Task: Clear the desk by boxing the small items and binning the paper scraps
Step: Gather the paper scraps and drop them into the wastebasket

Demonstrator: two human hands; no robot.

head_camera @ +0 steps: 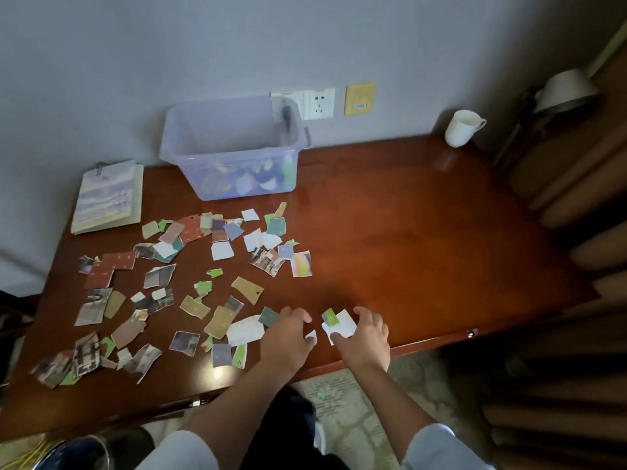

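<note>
Head view: paper scraps lie flat and scattered over the left half of the wooden desk, pointing every way. Behind them stands the clear plastic box, its long axis along the wall, open top up, with small items inside. At the desk's near edge the left hand is knuckles-up, fingers bent with tips down on the wood beside a dark green scrap. Its thumb touches a small white scrap; whether it pinches it cannot be told. The right hand is arched and spread, thumb on the near corner of a white scrap, its other fingers past the far edge and not closed on it. On that scrap 1 green piece lies slantwise. A book lies far left, a white mug far right.
</note>
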